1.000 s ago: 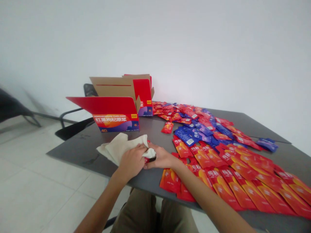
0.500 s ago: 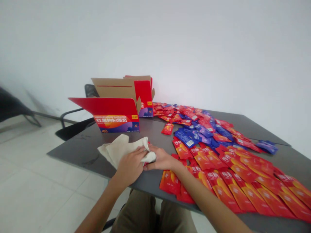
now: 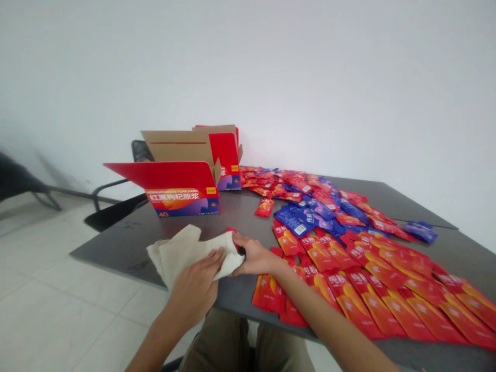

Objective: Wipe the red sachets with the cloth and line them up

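Observation:
A folded cream cloth point(image 3: 182, 253) is gripped by my left hand point(image 3: 199, 281), its fingers pressed over the cloth's right part. Close against the cloth's right edge, my right hand point(image 3: 251, 256) is closed around a red sachet point(image 3: 231, 230). Only a small red corner of that sachet shows; cloth and fingers cover the rest. Beside my right wrist, flat red-orange sachets point(image 3: 320, 253) lie in overlapping rows along the table's near side.
Two open red-and-blue cartons, a near one point(image 3: 182, 199) and a far one point(image 3: 228, 160), stand at the back left. Blue sachets point(image 3: 294, 219) and red ones form a heap reaching back to the wall. One red sachet point(image 3: 264, 207) lies apart on the grey table point(image 3: 132, 243). A black chair point(image 3: 116, 212) stands left.
My left hand has moved slightly left and down with the cloth, drawing apart from my right hand. More of the cloth and a red sachet corner now show. The view has shifted a little.

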Available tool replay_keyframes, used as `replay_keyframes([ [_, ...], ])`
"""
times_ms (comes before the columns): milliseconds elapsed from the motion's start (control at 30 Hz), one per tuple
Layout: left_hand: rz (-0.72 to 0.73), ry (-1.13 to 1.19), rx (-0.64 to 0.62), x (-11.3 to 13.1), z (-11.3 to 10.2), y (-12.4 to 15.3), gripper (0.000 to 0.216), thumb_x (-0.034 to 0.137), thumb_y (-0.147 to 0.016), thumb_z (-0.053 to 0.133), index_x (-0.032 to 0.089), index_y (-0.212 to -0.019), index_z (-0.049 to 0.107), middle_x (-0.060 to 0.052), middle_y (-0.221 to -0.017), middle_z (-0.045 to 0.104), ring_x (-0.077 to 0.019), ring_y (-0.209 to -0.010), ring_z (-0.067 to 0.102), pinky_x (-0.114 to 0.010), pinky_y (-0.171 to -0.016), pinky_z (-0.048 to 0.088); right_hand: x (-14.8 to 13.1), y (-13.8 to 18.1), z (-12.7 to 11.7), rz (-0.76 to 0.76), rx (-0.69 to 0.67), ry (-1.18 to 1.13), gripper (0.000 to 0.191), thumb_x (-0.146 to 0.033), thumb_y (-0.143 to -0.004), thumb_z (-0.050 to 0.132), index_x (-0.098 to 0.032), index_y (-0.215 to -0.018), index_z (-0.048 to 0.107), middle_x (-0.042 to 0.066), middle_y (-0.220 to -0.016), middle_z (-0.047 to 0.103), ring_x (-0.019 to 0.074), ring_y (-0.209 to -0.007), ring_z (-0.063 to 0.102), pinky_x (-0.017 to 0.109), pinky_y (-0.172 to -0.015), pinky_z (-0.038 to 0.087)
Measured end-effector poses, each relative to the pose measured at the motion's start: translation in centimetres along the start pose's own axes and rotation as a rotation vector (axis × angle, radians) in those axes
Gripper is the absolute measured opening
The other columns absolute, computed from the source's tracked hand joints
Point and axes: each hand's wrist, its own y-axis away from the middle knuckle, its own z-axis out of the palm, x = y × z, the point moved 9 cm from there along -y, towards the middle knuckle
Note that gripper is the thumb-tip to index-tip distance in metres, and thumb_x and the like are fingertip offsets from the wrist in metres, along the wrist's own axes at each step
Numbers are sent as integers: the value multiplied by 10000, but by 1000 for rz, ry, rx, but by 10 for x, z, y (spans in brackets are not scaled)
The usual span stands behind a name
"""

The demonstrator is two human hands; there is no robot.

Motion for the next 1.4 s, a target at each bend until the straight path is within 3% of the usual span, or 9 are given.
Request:
replay_keyframes([
  [133, -23, -5, 14, 1, -3, -5, 579, 83, -803, 392, 217, -1357, 499, -43, -1430, 503, -188, -1339, 437, -347, -1097, 367, -2, 0, 0, -23, -4, -20, 820, -366, -525, 844, -243, -1283, 558, 68, -1387, 532, 284, -1287, 484, 427, -1099, 342],
  [300, -18, 5, -22, 2, -5, -22, 555, 79, -788, 421, 251, -1298, 555, -43, -1397, 541, -203, -1321, 462, -369, -1078, 384, -5, 1, -1, -17, -7, -66, 703, -369, -592, 817, -262, -1244, 578, 12, -1203, 649, 228, -1075, 616, 370, -990, 442],
  [467, -42, -11, -21, -3, -2, -4, 545, 90, -841, 366, 215, -1353, 505, -51, -1433, 495, -184, -1327, 453, -344, -1088, 377, -1, 1, 0, -25, -2, -27, 854, -375, -508, 854, -225, -1293, 552, 73, -1368, 548, 288, -1272, 492, 415, -1090, 343],
  [667, -54, -17, -25, 0, -8, -25, 511, 89, -809, 410, 246, -1263, 583, -53, -1371, 566, -216, -1277, 512, -382, -1062, 402, 0, 1, 2, 8, -50, -124, 700, -377, -619, 798, -287, -1271, 560, 2, -1261, 630, 231, -1160, 583, 387, -1049, 399],
  [867, -40, 9, 41, -4, -7, 1, 560, 79, -806, 392, 210, -1335, 523, -63, -1407, 523, -188, -1300, 487, -352, -1080, 388, 14, 1, 4, 102, -43, 6, 980, -391, -498, 851, -148, -1372, 478, 153, -1451, 451, 327, -1352, 403, 462, -1140, 269],
  [1000, -51, 16, 36, -3, -7, -18, 540, 81, -773, 419, 230, -1265, 582, -63, -1387, 547, -222, -1272, 517, -388, -1044, 422, 5, 2, 2, 59, -43, -55, 767, -409, -596, 808, -224, -1295, 553, 59, -1316, 593, 285, -1225, 536, 431, -1069, 374],
  [1067, -38, 35, 34, -5, -8, -26, 565, 73, -752, 420, 232, -1270, 581, -55, -1384, 552, -218, -1277, 512, -380, -1051, 414, 0, 3, 1, 44, -62, -70, 757, -420, -632, 787, -245, -1322, 528, 38, -1330, 585, 269, -1225, 539, 414, -1074, 374],
  [1233, -160, 95, 118, -47, -20, -5, 597, 87, -782, 364, 263, -1326, 537, -11, -1381, 557, -192, -1255, 531, -350, -1064, 397, 13, 6, 4, 191, -155, -7, 1048, -539, -585, 785, -133, -1452, 358, 153, -1538, 299, 291, -1435, 262, 433, -1187, 171],
  [1400, -339, -19, 154, -88, -34, 13, 529, 152, -847, 328, 300, -1297, 564, -52, -1204, 682, -266, -1057, 655, -427, -922, 488, 14, 5, 4, 261, -116, 68, 1168, -665, -589, 719, -115, -1497, 232, 179, -1579, 132, 285, -1462, 177, 428, -1193, 158],
])
